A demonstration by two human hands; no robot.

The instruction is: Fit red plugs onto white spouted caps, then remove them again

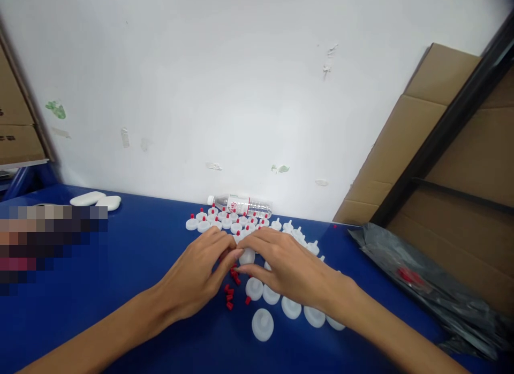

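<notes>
My right hand (289,264) has its thumb and fingers closed round a white plastic nozzle cap (247,257). Meeting it at the fingertips, my left hand (198,267) is pinched together; whatever lies between its fingers is hidden. Small red tip caps (229,297) lie loose on the blue table just below the hands. Beyond the hands stand several nozzle caps with red tips (204,224). Bare white nozzle caps (263,324) lie around and partly under my right hand and forearm.
A clear water bottle (240,205) lies on its side against the wall. Two white rounded objects (108,203) rest on the blue table (132,240) at the far left. Right of the hands are a grey plastic bag (425,283) with red pieces and leaning cardboard (397,149).
</notes>
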